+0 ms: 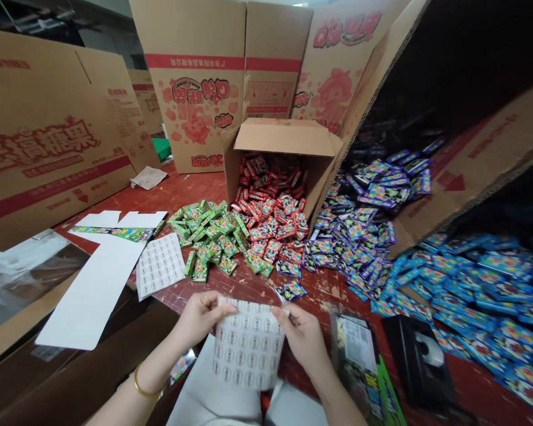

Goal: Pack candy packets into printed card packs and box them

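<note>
The left hand point(203, 319), nearly closed, pinched the top left corner of a sticker sheet point(249, 350); the right hand point(305, 336) pinched the top right likewise, presumably so it hung flat above the lap point(213, 390). A carton point(284, 138) opened toward them, probably putting red packets point(270, 228) within reach.

Packets point(275, 231) across the table point(244, 290) before us
Over our lap point(204, 399) we have a sticker sheet point(247, 352) between left hand point(204, 316) and right hand point(304, 334); a second sheet point(161, 266) lies to its left, a card point(93, 290) farther left; beyond, four heaps run left to right: a leftmost heap point(208, 234), a second heap point(273, 213) partly in a carton point(284, 137), a third heap point(355, 231) partly in a larger box point(462, 183), then a rightmost heap point(484, 296), with a tall box point(195, 89) behind the carton
</note>
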Demonstrator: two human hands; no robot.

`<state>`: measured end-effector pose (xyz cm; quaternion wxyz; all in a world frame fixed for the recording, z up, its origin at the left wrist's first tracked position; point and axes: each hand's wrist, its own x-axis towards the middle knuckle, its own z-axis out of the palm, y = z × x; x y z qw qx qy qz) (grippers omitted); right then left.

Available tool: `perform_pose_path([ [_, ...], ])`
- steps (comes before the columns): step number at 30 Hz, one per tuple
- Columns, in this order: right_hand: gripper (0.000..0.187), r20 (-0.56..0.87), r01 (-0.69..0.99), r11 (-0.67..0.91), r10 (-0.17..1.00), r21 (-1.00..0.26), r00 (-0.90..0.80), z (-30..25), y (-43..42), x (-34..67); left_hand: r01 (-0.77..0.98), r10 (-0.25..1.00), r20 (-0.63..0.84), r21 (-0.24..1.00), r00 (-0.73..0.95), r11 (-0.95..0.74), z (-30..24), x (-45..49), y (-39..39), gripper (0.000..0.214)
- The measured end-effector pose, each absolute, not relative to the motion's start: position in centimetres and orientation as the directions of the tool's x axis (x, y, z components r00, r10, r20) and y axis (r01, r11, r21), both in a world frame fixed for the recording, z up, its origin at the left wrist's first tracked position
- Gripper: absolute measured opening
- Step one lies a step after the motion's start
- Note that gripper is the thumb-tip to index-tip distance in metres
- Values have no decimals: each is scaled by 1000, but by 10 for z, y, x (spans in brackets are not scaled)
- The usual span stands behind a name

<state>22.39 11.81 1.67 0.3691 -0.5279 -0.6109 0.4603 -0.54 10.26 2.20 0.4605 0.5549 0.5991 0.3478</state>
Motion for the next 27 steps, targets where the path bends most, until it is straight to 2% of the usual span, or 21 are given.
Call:
perform_pose_path([
  [4,26,186,540,201,979,-817,-83,-12,112,235,324,968,-240,923,71,205,-13,-11,108,39],
  [6,31,250,680,220,967,-699,-57,-27,106,247,353,969,-240,913,57,205,-28,-13,110,40],
  [8,42,217,781,183,974,-597,-63,-42,98,259,406,974,-223,895,43,187,-39,-14,112,40],
  [11,42,151,844,149,985,-516,-82,-65,86,273,510,987,-155,853,43,112,-48,-15,116,35],
  [14,41,149,848,145,986,-510,-79,-73,78,281,607,995,-81,794,61,27,-52,-11,121,28],
  [17,39,207,820,148,978,-553,-37,-51,75,279,678,993,-67,735,97,-16,-52,-2,122,25],
  [21,42,311,739,299,942,-604,-127,-6,74,254,738,984,-96,673,148,-46,-48,10,120,25],
  [24,43,276,696,376,926,-611,-258,-6,74,227,765,980,-113,642,166,-55,-44,14,120,24],
  [27,38,227,727,340,940,-597,-253,-33,70,205,790,978,-112,609,177,-74,-41,12,122,24],
])
